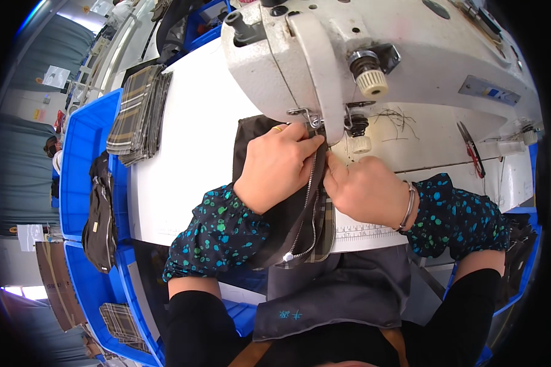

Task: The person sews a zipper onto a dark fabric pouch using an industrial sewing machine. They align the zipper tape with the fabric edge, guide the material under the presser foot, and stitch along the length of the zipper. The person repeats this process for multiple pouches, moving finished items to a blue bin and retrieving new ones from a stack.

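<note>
Under the white sewing machine head (269, 67), dark fabric (248, 147) with a zipper (309, 189) lies over a plaid piece (326, 232); a pale tab shows at the zipper's lower end. My left hand (275, 162) grips the dark fabric and zipper tape just below the presser foot (315, 121), its fingers bent and pressed on them. My right hand (361, 186) is closed at the fabric's right edge, the forefinger on the zipper tape beside the seam. Some fingertips are hidden.
Plaid pieces (138, 110) are stacked at the white table's (190, 122) left. Dark pieces (98, 208) hang over blue bins (79, 153). Scissors (471, 147) and loose threads (395, 122) lie at the machine's right. Another person (54, 153) shows at far left.
</note>
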Tool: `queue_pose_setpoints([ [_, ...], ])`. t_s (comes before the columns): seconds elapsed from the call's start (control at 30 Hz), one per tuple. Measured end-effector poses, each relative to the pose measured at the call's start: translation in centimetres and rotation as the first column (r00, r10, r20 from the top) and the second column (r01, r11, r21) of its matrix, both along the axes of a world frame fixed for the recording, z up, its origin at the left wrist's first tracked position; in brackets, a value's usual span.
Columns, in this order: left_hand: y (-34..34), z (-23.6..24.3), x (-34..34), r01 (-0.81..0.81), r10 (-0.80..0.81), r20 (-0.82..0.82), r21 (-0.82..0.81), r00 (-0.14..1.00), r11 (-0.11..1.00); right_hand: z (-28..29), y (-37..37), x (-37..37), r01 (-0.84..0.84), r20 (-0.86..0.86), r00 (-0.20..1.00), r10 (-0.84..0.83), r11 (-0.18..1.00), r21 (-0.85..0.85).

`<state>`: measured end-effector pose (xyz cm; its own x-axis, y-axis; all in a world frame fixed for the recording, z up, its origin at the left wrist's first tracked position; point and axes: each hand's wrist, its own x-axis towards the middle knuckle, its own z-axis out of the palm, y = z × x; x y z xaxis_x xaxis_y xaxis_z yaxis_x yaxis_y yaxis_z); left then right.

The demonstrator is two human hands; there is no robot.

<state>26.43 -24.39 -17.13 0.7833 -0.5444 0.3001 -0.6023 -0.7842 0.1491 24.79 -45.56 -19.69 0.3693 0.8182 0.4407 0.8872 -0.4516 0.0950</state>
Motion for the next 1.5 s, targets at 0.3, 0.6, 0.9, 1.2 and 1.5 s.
queue_pose_setpoints([
  [0.3, 1.1, 0.0, 0.0, 0.287, -0.287, 0.003, -0.065, 0.958, 0.956, 2.0, -0.7, -3.2, -0.159, -0.147, 0.979, 0.141, 0.980, -0.122],
  [0.6, 0.9, 1.3, -1.1, 0.358, -0.355, -0.043, 0.068, 0.934, 0.931, 1.0, -0.5, -6.6, -0.083, -0.002, 0.996, 0.084, 0.983, -0.164],
  [0.9, 1.0, 1.3, -1.8, 0.390, -0.389, -0.020, 0.065, 0.921, 0.919, 0.7, -0.2, -5.5, -0.194, 0.207, 0.954, 0.218, 0.972, -0.132],
  [1.2, 0.8, 1.1, -2.0, 0.402, -0.401, -0.022, 0.018, 0.916, 0.916, 0.3, -0.1, -5.5, -0.218, 0.216, 0.946, 0.242, 0.967, -0.130],
  [1.5, 1.2, 1.2, -0.7, 0.304, -0.300, -0.074, 0.040, 0.951, 0.952, -0.4, 0.3, -3.6, -0.179, 0.142, 0.973, 0.182, 0.983, -0.032],
])
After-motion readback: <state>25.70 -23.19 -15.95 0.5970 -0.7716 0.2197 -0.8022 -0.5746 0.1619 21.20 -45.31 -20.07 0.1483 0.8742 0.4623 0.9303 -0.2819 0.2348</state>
